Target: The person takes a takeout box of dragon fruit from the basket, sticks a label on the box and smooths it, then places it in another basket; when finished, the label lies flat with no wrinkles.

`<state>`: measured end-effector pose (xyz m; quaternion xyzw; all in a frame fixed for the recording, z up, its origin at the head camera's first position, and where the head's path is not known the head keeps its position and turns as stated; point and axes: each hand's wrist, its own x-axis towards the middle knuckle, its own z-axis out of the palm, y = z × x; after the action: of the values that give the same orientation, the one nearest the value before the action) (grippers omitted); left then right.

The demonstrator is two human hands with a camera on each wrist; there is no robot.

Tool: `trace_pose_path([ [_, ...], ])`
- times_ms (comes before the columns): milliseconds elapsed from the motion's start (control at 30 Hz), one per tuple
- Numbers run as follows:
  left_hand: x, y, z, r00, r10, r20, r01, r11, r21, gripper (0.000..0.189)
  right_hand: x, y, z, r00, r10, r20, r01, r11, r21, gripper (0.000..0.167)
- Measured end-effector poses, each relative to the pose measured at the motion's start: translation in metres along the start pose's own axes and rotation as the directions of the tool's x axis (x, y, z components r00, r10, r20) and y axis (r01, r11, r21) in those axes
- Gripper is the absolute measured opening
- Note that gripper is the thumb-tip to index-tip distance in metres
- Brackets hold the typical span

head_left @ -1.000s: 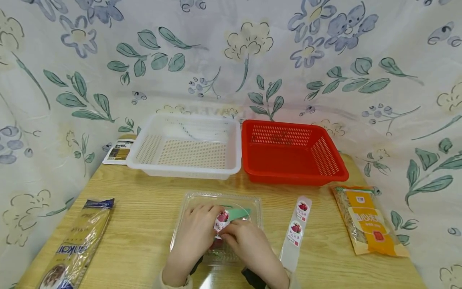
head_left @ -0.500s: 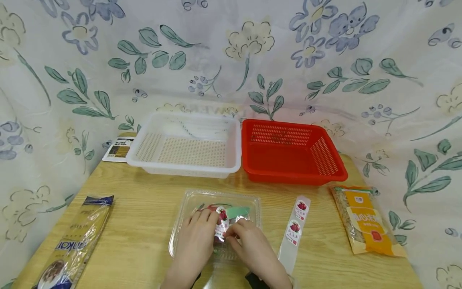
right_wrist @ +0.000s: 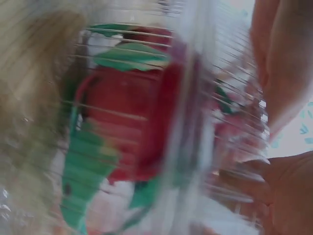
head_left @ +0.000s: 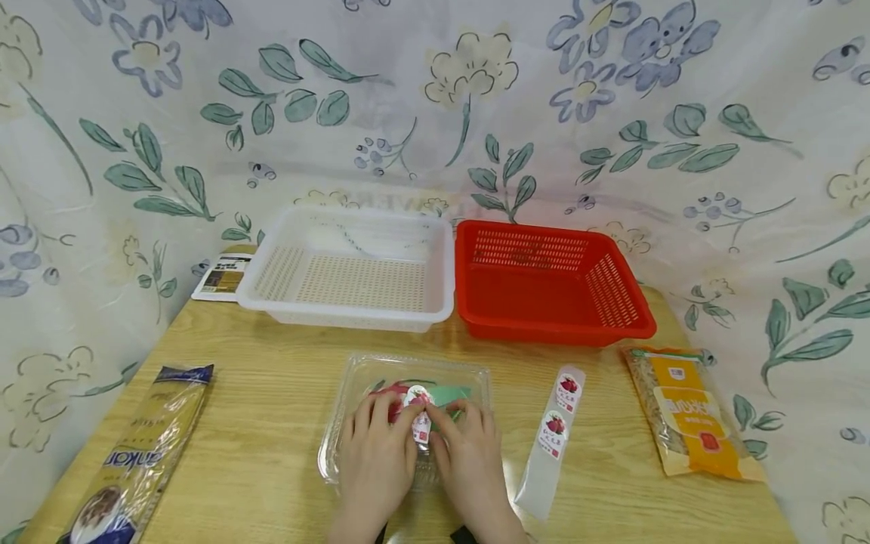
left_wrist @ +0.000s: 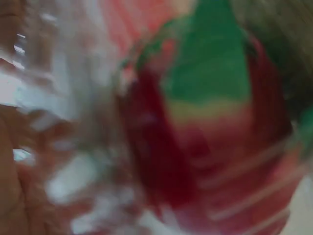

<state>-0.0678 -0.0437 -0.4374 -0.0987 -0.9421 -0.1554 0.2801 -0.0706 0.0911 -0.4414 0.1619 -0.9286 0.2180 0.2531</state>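
A clear plastic clamshell box point(head_left: 347, 393) sits at the front middle of the table, with red and green dragon fruit inside. On its lid lies a white label sticker point(head_left: 419, 404) printed with red fruit. My left hand point(head_left: 377, 453) rests on the lid from the left, its fingertips at the sticker's left edge. From the right, my right hand point(head_left: 472, 449) touches the sticker with its index fingertip, the other fingers spread on the lid. Through the ridged plastic, the left wrist view shows dragon fruit point(left_wrist: 210, 161) blurred. Red dragon fruit point(right_wrist: 124, 115) also fills the right wrist view.
A backing strip point(head_left: 544, 468) with two more stickers lies right of the box. Behind stand a white basket point(head_left: 347, 321) and a red basket point(head_left: 544, 332). A gold packet point(head_left: 136, 461) lies left, an orange-labelled packet point(head_left: 693, 415) right, and a small pouch point(head_left: 223, 278) back left.
The sticker, earlier pinched and partly raised between my hands, now lies against the lid. My right fingers have loosened and spread over the lid, and my left hand has shifted slightly nearer me.
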Motion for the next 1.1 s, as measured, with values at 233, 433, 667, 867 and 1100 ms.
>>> trace_pose_path([
  [233, 0.004, -0.008, 0.003, 0.992, -0.095, 0.082, 0.090, 0.994, 0.053, 0.042, -0.001, -0.003, 0.003, 0.987, 0.103, 0.120, -0.090, 0.990, -0.107, 0.043],
  [433, 0.006, -0.013, -0.002, 0.960, -0.177, 0.217, 0.156, 0.982, 0.107, 0.052, 0.001, 0.001, -0.002, 0.948, 0.181, 0.262, -0.162, 0.982, -0.092, 0.049],
  [667, 0.001, -0.025, -0.007, 0.948, -0.162, 0.275, 0.134, 0.984, 0.118, 0.044, -0.003, 0.006, -0.007, 0.902, 0.268, 0.339, -0.293, 0.956, 0.025, 0.059],
  [867, -0.005, -0.039, -0.012, 0.934, -0.199, 0.297, 0.213, 0.977, -0.015, 0.051, -0.010, 0.013, -0.009, 0.856, 0.337, 0.392, -0.416, 0.899, 0.135, 0.061],
  [1100, -0.019, -0.070, -0.020, 0.902, -0.152, 0.405, 0.290, 0.907, -0.305, 0.068, -0.025, 0.028, -0.010, 0.847, 0.313, 0.429, -0.468, 0.822, 0.325, 0.065],
])
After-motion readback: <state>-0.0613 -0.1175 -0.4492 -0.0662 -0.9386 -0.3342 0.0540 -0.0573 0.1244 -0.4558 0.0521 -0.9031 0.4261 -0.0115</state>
